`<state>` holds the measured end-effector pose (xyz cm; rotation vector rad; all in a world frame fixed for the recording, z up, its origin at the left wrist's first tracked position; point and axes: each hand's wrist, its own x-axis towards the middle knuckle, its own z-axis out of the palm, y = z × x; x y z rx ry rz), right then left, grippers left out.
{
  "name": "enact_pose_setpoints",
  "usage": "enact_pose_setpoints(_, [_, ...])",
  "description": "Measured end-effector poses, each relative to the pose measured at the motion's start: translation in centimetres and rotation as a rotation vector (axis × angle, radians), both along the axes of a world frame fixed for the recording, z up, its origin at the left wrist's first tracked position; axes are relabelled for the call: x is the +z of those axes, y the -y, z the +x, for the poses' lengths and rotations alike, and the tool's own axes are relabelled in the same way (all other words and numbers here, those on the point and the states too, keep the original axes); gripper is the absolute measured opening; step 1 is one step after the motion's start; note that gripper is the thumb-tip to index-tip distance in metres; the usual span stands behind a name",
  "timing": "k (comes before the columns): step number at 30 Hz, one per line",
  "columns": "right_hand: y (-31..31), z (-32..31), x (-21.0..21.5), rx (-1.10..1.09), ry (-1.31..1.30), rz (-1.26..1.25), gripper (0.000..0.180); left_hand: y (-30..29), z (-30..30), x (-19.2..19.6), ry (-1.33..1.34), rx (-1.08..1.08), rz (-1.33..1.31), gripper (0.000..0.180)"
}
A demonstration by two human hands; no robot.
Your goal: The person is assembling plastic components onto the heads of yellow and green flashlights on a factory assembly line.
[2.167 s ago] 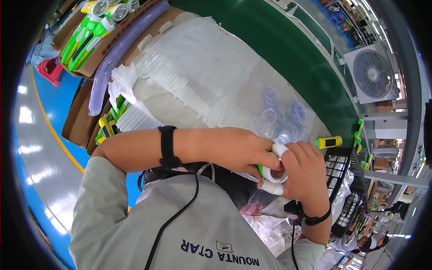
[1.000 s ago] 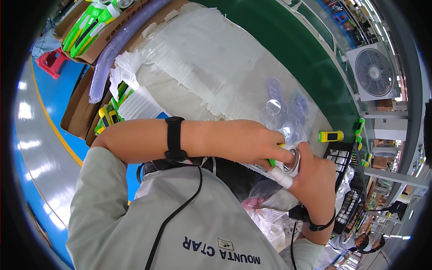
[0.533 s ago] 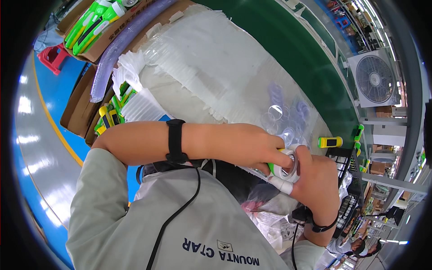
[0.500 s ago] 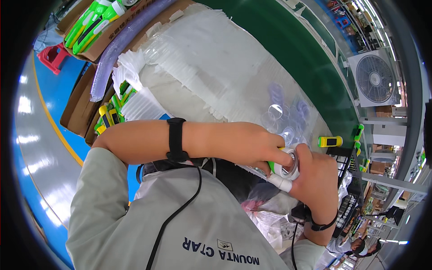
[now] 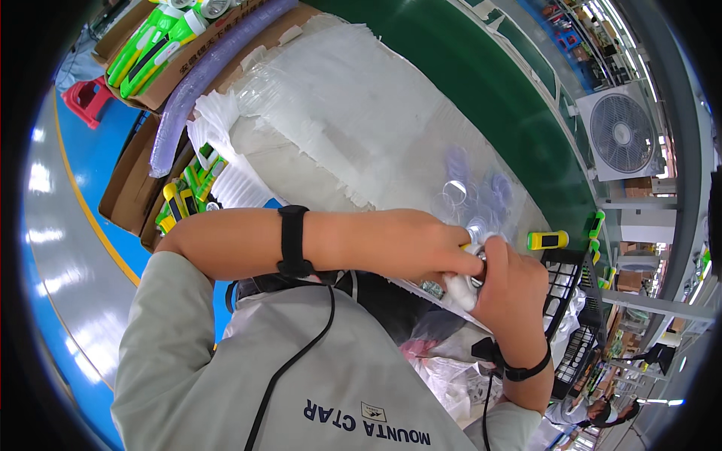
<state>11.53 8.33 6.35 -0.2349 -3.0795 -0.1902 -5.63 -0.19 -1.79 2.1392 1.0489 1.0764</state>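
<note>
Both my hands meet at the bench's near right side, around a small flashlight [image 5: 477,281]. Its white rim and shiny reflector show between the fingers; most of its body is hidden. My left hand [image 5: 425,242] reaches across from the left with its fingers closed on the flashlight's head. From the right, my right hand [image 5: 515,289] is wrapped about the same head. A white wrapping [image 5: 460,293] shows at the right thumb; whether it is cloth or tape I cannot tell. Just beyond the hands lie clear plastic discs [image 5: 475,192], some in stacks.
A yellow flashlight [image 5: 547,240] lies right of my hands by a black wire basket [image 5: 560,289]. At left, cardboard boxes [image 5: 124,184] hold several green and yellow flashlights, with a long plastic-wrapped roll [image 5: 177,113] beside them. A green strip [image 5: 481,98] runs along the bench's far side.
My hands have shifted slightly left, and the flashlight has turned between them, so less of its green body and round rim shows. Both hands still grip it.
</note>
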Motion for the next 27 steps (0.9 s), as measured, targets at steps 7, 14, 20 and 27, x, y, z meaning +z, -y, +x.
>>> enact_pose_setpoints(7, [0.0,-0.1,-1.3,-0.049,-0.117,-0.137,0.04,0.0,0.4,0.3,-0.149,0.026,0.01,0.04])
enact_pose_setpoints(14, [-1.7,1.6,-2.6,0.027,-0.242,-0.182,0.047,0.4,1.5,-1.1,0.13,0.104,0.035,0.051])
enact_pose_setpoints(20, [-1.7,2.5,-1.4,0.316,-0.423,-0.25,0.058,0.4,1.1,0.7,-0.066,-0.197,-0.418,0.06])
enact_pose_setpoints(27, [0.0,3.9,-4.3,-0.256,-0.439,-0.445,0.051,1.8,4.0,-0.1,-0.204,0.423,-0.111,0.047])
